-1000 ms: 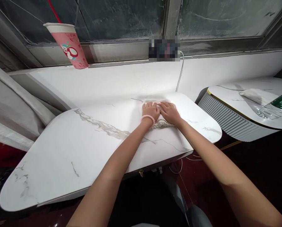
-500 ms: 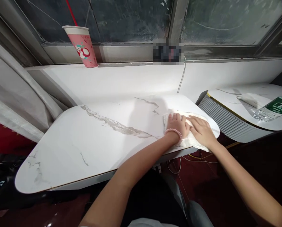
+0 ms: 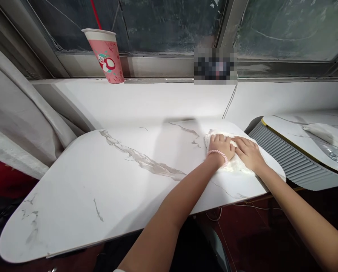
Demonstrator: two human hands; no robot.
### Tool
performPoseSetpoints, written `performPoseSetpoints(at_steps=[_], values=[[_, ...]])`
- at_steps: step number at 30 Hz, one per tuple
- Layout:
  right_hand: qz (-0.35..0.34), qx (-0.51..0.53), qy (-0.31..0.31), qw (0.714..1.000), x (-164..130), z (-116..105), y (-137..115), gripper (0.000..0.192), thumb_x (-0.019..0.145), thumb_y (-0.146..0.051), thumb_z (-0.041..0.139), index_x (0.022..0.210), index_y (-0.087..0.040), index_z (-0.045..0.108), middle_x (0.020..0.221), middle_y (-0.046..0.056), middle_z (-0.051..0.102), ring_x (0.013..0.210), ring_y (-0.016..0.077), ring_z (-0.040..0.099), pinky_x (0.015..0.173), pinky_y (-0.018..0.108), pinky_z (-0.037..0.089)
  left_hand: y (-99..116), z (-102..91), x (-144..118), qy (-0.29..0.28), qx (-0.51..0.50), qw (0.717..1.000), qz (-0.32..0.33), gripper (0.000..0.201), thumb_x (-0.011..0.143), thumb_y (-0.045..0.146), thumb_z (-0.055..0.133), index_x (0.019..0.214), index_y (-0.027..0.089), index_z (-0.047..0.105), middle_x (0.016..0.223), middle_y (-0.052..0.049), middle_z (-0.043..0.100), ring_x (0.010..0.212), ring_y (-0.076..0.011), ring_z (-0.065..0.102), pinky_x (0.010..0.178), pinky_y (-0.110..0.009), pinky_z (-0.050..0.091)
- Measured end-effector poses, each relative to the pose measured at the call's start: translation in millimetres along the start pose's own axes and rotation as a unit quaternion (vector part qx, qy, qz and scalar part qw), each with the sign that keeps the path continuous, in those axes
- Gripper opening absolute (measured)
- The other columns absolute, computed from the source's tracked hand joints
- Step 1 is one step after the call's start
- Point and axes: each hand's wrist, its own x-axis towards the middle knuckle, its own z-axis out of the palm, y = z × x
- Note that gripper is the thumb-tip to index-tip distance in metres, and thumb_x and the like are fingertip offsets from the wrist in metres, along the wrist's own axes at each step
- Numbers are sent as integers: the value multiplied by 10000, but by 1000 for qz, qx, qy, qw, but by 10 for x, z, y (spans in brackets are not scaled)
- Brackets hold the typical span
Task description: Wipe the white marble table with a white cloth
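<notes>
Two bare hands lie flat, side by side, on one white cloth (image 3: 233, 163) near the far right corner of a marble-patterned table (image 3: 106, 177). Left hand (image 3: 220, 146), with a pink bead bracelet (image 3: 217, 154) at the wrist, presses palm-down on the cloth with fingers extended; right hand (image 3: 248, 152) does the same just beside it, fingertips touching or nearly touching the left. Neither hand is clenched around the cloth; both are spread open upon it. Most of the cloth is covered by the hands, so its full outline and folds cannot be made out.

One pink paper cup (image 3: 106, 56) with a red straw stands on the window ledge (image 3: 157, 98), well apart from the hands; the straw's top is cut off by the frame. One white cable (image 3: 229, 102) runs down from a blurred patch at the window. One second table (image 3: 296, 132), with a ribbed side, is cut off at the right edge; on it lie one crumpled white cloth (image 3: 321, 132) and a clear object, hard to identify.
</notes>
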Motion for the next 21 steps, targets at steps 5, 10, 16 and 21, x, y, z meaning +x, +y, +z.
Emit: performPoseSetpoints(at_steps=[5, 10, 16, 21], values=[[-23, 47, 0, 999, 607, 298, -216, 413, 928, -335, 350, 1244, -260, 605, 1304, 95, 621, 1227, 307, 507, 1015, 504, 365, -536, -45, 275, 17, -6, 999, -40, 359, 969, 294, 397, 1224, 153, 606, 1269, -132, 618, 1248, -250, 501, 1150, -417, 279], [-52, 68, -19, 996, 1175, 520, -460, 399, 932, -301, 348, 1232, -236, 604, 1316, 94, 616, 1232, 284, 506, 1035, 467, 345, -1024, -144, 522, -3, 8, 995, -95, 402, 980, 305, 351, 1268, 143, 580, 1375, -131, 571, 1324, -244, 457, 1174, -427, 252], [-86, 66, -30, 994, 1440, 630, -656, 399, 982, -338, 316, 1266, -232, 575, 1309, 109, 610, 1210, 278, 513, 1020, 459, 353, -1348, -235, 596, 4, 15, 994, -107, 426, 982, 298, 319, 1290, 142, 568, 1387, -122, 564, 1335, -238, 449, 1179, -429, 263], [-91, 94, -21, 991, 1367, 627, -714, 385, 966, -299, 341, 1263, -236, 577, 1311, 106, 611, 1224, 277, 505, 1036, 470, 344, -1336, -260, 494, 6, 32, 994, -109, 424, 987, 305, 317, 1303, 157, 557, 1394, -108, 562, 1342, -232, 445, 1190, -426, 245]])
